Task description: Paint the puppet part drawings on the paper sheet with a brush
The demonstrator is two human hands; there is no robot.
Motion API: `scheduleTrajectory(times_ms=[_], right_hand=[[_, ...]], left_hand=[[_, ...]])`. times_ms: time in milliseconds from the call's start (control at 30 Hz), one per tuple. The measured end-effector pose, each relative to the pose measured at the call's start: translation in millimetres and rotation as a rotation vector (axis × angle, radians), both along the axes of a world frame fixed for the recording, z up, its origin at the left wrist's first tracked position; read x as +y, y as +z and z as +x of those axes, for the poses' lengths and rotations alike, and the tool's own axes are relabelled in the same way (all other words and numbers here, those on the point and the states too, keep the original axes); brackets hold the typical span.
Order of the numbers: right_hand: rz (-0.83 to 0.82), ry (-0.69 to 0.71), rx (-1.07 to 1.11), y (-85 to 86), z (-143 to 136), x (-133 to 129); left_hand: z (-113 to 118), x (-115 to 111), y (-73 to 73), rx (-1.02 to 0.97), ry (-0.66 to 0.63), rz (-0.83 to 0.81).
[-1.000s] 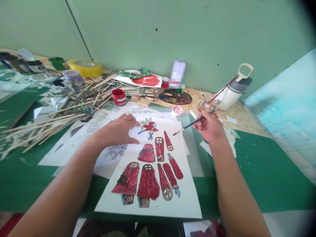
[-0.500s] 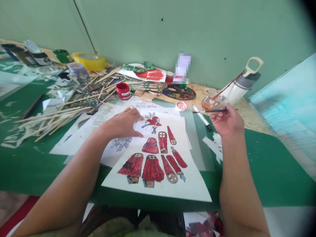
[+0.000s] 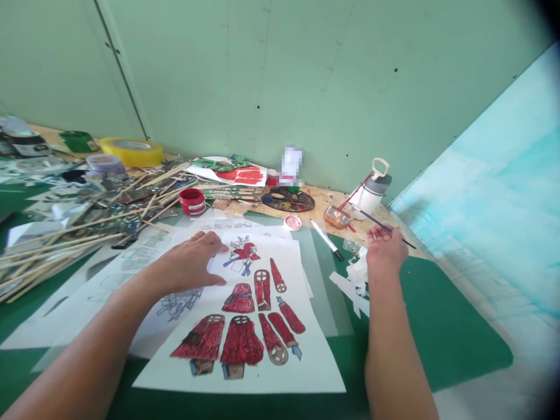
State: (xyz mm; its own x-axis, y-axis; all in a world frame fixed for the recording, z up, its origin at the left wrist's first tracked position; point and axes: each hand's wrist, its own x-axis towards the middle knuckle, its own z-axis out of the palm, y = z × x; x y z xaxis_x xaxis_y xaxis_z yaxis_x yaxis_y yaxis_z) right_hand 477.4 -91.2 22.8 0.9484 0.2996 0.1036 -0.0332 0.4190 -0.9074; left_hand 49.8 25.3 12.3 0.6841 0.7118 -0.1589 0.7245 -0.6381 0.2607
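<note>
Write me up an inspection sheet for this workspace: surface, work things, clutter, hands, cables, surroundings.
Surface: green covering, with bare wood showing along the back.
Work things: white sheet printed with figure parts, mostly coloured red; paintbrush.
Clutter: thin sticks piled at left; red paint jar, palette and yellow tape roll towards the back; marker and paper scraps right of the sheet.
Left hand: spread at the sheet's upper left.
Right hand: holding the paintbrush.
Cables: nothing seen.
Surroundings: green wall behind, pale blue surface at right.
</note>
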Motion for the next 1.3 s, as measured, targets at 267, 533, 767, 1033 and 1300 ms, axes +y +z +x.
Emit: scheduleTrajectory(times_ms=[267,533,767,1033,1300], right_hand=[[-0.189,-0.251,-0.238,-6.7,-2,3],[-0.229,-0.318,-0.292,-3.5,-2,2],[-0.323,-0.334,-0.298,-7.0,1,3],[-0.316,-0.393,-0.297,3.0,3,-8],[-0.317,-0.291,-0.287,-1.5,3,4]], left_hand=[[0,2,-3.1,-0.002,0.004,0.007],[-2,6,-6.8,-0.02,0.015,0.003],[-6,12,-15.2,-0.054,0.003,0.019],[-5,12,-16.0,-0.018,-0.004,0.044],[-2,12,-13.5,-0.013,0.005,0.032]])
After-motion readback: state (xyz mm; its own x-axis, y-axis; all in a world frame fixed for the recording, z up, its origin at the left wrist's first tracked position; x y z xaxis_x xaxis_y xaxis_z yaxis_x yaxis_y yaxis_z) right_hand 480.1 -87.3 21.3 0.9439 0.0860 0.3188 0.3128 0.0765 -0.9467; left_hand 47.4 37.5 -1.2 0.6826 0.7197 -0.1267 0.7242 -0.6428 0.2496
